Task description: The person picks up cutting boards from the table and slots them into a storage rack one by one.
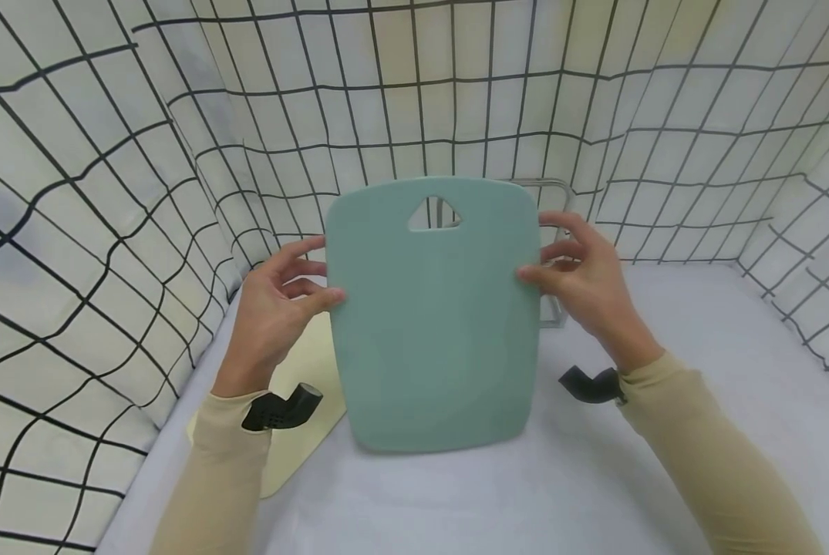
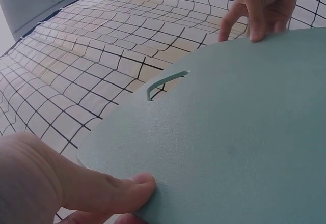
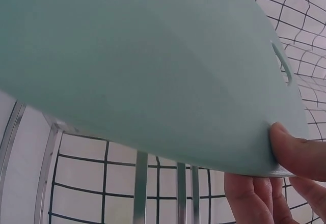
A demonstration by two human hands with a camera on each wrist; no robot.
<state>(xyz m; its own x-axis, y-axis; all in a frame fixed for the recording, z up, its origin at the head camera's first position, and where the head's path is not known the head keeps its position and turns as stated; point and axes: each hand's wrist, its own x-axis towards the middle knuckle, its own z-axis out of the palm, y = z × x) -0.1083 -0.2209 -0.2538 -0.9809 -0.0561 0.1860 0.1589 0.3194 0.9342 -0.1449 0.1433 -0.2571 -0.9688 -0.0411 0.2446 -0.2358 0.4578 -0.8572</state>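
Note:
A pale green cutting board (image 1: 435, 331) with a cut-out handle hole near its top edge stands upright in the middle of the head view. My left hand (image 1: 275, 308) pinches its left edge, thumb on the near face and fingers behind. On the opposite edge my right hand (image 1: 588, 285) grips in the same way. The left wrist view shows the left thumb (image 2: 137, 188) pressed flat on the board. In the right wrist view the right thumb (image 3: 295, 152) lies on the face, with fingers curled under the edge.
Behind the green board is a metal wire rack (image 1: 556, 312), largely hidden. A pale yellow board (image 1: 303, 432) lies on the white table (image 1: 414, 509) at the left, partly under my left forearm. Black grid-patterned walls (image 1: 456, 92) enclose the back and both sides.

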